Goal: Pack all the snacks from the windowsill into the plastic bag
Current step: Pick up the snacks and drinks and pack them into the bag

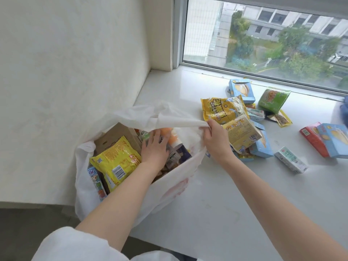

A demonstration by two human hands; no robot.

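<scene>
Right hand [216,140] grip pinches the plastic bag [177,181] rim; left hand [154,149] lies open inside.

one head-worn view looks down, close, over the windowsill [216,194] toward the window [263,34].

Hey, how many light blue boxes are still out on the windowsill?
3 for sure: one blue box by the window, one under the yellow packs near the right hand, one at far right beside the red box. The pile may hide more.

White plastic bag [90,185], yellow packet [116,162], green pouch [273,99]
</scene>
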